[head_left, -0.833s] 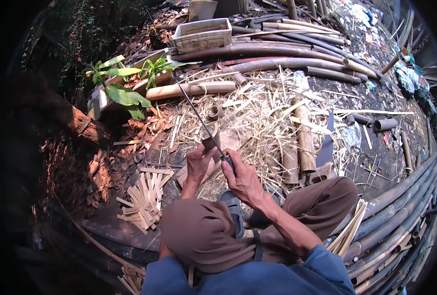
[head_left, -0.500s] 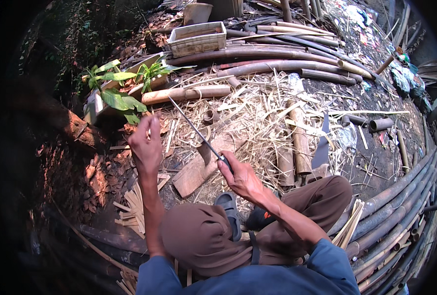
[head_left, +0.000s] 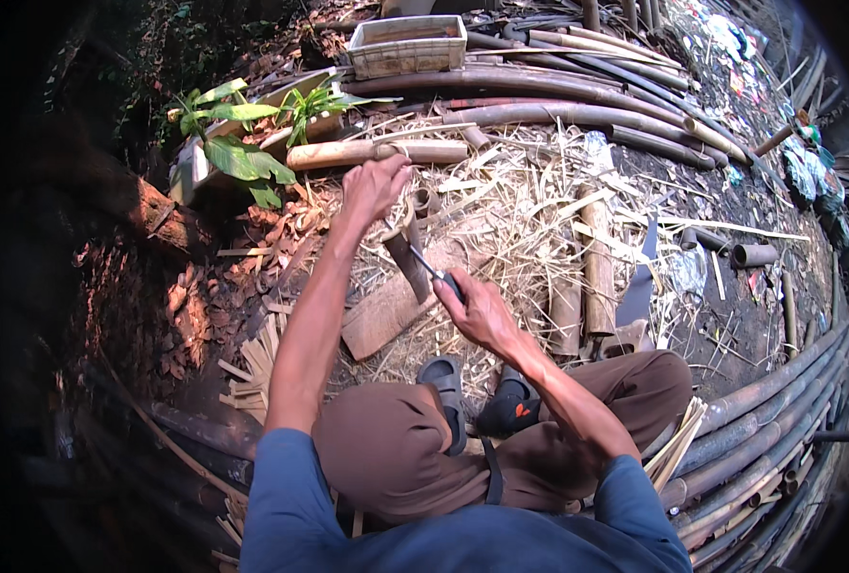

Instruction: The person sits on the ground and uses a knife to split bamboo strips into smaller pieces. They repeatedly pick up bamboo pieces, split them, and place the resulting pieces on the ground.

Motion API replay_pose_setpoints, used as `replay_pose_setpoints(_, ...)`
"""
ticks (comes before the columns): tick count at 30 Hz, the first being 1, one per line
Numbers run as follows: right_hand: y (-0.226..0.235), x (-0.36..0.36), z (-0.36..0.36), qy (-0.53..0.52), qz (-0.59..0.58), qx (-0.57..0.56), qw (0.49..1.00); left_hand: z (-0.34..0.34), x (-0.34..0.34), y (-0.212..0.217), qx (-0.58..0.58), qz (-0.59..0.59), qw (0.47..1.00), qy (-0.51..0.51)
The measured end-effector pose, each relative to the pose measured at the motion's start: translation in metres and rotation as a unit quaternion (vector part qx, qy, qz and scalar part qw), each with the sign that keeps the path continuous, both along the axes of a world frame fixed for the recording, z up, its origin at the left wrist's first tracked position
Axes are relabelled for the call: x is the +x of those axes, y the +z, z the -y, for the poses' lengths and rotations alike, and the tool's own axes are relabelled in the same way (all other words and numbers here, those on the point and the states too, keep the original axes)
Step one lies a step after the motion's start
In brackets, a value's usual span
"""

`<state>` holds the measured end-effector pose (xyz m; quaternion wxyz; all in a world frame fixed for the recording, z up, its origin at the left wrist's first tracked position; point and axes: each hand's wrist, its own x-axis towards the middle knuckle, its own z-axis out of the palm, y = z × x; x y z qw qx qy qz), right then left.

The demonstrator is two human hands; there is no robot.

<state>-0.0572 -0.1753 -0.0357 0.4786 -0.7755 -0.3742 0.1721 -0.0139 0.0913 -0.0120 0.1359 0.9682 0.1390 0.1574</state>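
Observation:
In my right hand (head_left: 479, 307), closed round its dark handle, is a knife (head_left: 425, 261). Its thin blade slants up and left to an upright curved piece of split bamboo (head_left: 407, 260), where the rest is hidden. That bamboo stands over a flat wooden block (head_left: 383, 323). Just above the bamboo's upper end, my left hand (head_left: 375, 194) is closed with its fingers curled. What those fingers hold, if anything, cannot be made out. Pale bamboo shavings (head_left: 510, 229) lie thickly round the block.
Farther off lie a cut bamboo length (head_left: 376, 154), long poles (head_left: 558, 113) and a pale rectangular tub (head_left: 407, 48). A saw blade (head_left: 638, 286) lies on the right beside short bamboo lengths (head_left: 598, 277). More poles (head_left: 730, 430) and split strips (head_left: 677, 439) flank me.
My left hand has moved forward and right to the bamboo's upper end, its fingers now curled. The knife, raised in the open before, now has its blade at the bamboo. The view has shifted slightly.

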Motion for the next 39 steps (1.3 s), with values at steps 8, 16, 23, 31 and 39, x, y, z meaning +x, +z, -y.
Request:
replay_pose_setpoints(8, 0.027, 0.019, 0.025, 0.015, -0.041, -0.028, 0.999, 0.023, -0.007, 0.044, -0.075, -0.027, 0.995, 0.066)
replay_pose_setpoints(16, -0.052, 0.035, -0.011, -0.025, -0.097, -0.047, 0.994, 0.010, 0.002, -0.054, -0.486, 0.379, 0.785, -0.069)
replay_pose_setpoints(23, -0.105, 0.032, 0.010, -0.093, -0.180, -0.063, 0.977, 0.136, -0.001, -0.060, -0.308, 0.423, 0.837, -0.159)
replay_pose_setpoints(31, -0.130, 0.080, 0.056, -0.152, 0.151, -0.231, 0.949, 0.148, 0.029, -0.083, -0.352, 0.392, 0.837, -0.146)
replay_pose_setpoints(39, -0.227, -0.005, 0.060, -0.153, -0.190, -0.234, 0.941, 0.082, -0.027, -0.054, -0.426, 0.426, 0.796, -0.067)
